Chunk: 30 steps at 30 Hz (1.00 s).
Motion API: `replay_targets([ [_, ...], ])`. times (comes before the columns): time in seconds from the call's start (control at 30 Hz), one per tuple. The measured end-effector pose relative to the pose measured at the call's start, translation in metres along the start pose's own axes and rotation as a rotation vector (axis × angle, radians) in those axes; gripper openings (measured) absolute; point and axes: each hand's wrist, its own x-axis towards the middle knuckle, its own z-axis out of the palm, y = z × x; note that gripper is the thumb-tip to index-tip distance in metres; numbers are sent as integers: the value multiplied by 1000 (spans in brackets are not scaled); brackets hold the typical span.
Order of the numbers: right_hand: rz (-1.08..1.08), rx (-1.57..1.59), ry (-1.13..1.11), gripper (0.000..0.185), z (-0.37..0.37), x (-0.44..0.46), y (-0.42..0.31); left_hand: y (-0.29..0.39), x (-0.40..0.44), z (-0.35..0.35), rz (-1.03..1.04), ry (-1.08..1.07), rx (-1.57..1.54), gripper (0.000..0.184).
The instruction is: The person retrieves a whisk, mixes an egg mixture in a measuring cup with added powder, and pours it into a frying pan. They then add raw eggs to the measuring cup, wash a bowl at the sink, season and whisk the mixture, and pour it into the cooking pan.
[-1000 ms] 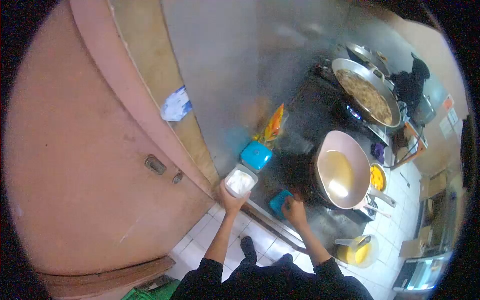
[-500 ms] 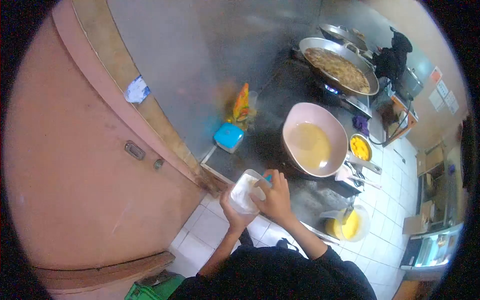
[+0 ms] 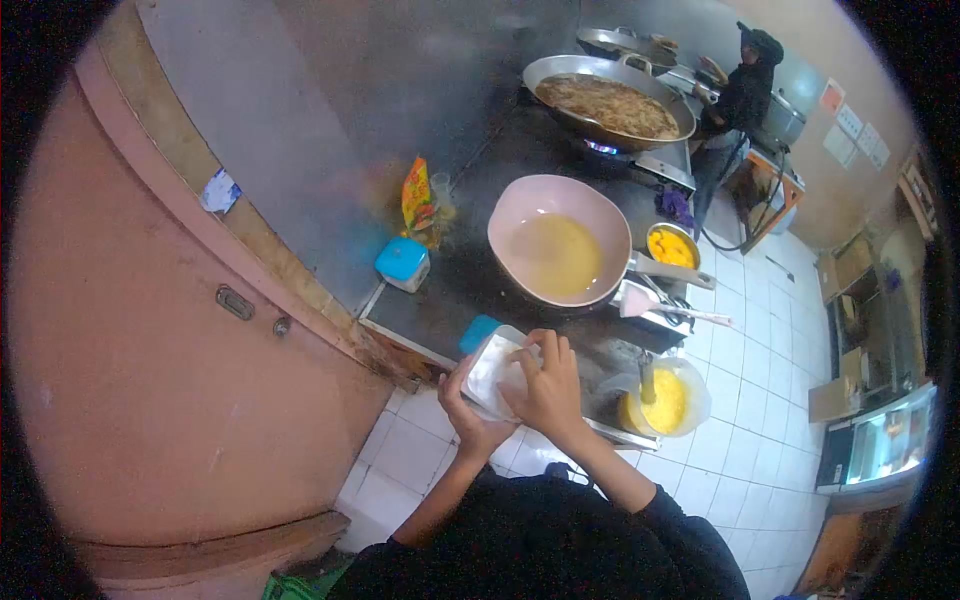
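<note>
My left hand [image 3: 475,420] grips a small translucent tub [image 3: 518,395] from its left side and below. Loose white powder [image 3: 486,371] fills part of the tub, which tilts toward me. Bent over the tub's right rim, my right hand [image 3: 552,385] has its thumb and fingers down inside, drawn together; whatever they pinch is hidden. A blue lid [image 3: 479,333] lies on the counter edge just past the tub. Beyond it stands a pink deep pan [image 3: 508,225] with a shallow layer of yellowish liquid [image 3: 560,255].
A blue-lidded container [image 3: 403,264] and a yellow-red packet [image 3: 416,195] stand by the wall. To the right are a pot of yellow pieces [image 3: 671,248], a pink spatula [image 3: 660,306] and a jug of yellow mixture [image 3: 665,400]. A wok [image 3: 610,100] bubbles over flame; a person [image 3: 750,85] stands behind.
The view has shifted, so the pans and counter sit further left. The blue lid beyond the tub shows more fully. My right fingers remain in the tub.
</note>
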Motion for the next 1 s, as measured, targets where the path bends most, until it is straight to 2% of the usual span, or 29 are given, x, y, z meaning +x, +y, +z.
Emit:
replay_targets([
  [0.23,-19,109,-66,36,-27,-35,16,30,-35,11,-14,5,18,98],
  [0.63,-53,37,-32,37,-86,-108,53,110,-104,32,27,-1,140,95],
  [0.77,-71,108,-71,32,-100,-127,63,132,-126,35,9,-26,269,95],
  [1.0,-115,309,-165,22,-134,-151,76,151,-151,48,9,47,306,92],
])
